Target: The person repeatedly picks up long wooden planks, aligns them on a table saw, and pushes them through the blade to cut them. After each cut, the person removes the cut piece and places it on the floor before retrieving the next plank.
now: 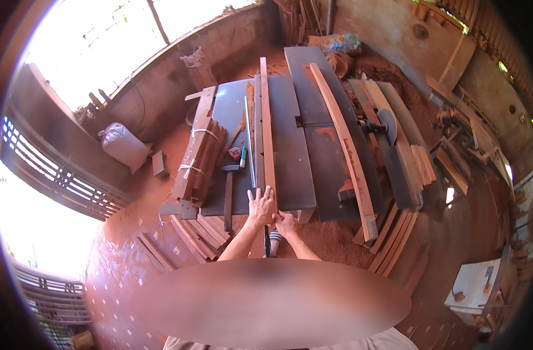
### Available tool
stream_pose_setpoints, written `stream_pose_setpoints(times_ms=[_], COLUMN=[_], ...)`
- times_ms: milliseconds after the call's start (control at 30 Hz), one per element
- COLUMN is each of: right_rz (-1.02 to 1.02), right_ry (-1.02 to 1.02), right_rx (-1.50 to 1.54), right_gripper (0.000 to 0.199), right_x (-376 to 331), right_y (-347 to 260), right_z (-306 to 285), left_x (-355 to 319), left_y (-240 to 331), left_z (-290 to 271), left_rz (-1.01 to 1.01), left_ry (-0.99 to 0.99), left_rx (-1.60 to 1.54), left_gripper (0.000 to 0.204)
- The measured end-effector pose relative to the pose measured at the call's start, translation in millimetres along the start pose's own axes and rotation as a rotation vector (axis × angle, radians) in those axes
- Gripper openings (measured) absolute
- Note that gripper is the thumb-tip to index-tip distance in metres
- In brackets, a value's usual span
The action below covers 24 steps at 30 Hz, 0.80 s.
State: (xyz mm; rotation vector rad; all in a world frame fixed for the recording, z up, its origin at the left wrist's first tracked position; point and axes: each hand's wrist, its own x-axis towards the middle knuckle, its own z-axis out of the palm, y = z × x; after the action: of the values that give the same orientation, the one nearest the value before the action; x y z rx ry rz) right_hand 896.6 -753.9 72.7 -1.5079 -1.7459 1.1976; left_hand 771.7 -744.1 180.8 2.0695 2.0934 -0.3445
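Note:
A long, narrow wooden strip [267, 128] runs away from me over the dark saw table [292, 169]. My left hand [261, 205] lies on its near end, fingers stretched out and apart. Close beside it, my right hand [285, 222] is closed at the strip's near end; what its fingers hold is too small to tell. A darker strip [258, 140] lies along the left side of the wooden one. Further left are a steel ruler [249, 140], a red tape measure [235, 153], a green-and-white marker [243, 157] and a hammer [229, 192].
Tied wooden pieces [202, 160] rest on the table's left side. Another long board [348, 146] lies to the right, near a round dark disc [387, 126]. Stacked boards [391, 242] lie low at right, loose strips [190, 236] at left. A white sack [123, 146] stands on the floor.

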Motion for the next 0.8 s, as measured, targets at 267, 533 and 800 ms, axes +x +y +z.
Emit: stream_pose_setpoints(times_ms=[267,533,800], right_rz=[0.046,0.219,0.205], right_ry=[0.066,0.045,0.116], right_rx=[0.014,0.015,0.083], right_gripper=[0.036,0.030,0.030], right_x=[21.7,38.1,69.6], right_y=[-15.7,-60.9,-38.9], right_z=[5.5,-12.3,9.7], left_x=[31.4,53.6,60.1], left_y=[-10.7,-23.7,-26.9], left_z=[-2.7,-7.5,-4.4], left_rz=[0.020,0.034,0.040], left_ry=[-0.003,0.061,0.136], left_rx=[-0.007,-0.029,-0.142], left_gripper=[0.122,0.113,0.089])
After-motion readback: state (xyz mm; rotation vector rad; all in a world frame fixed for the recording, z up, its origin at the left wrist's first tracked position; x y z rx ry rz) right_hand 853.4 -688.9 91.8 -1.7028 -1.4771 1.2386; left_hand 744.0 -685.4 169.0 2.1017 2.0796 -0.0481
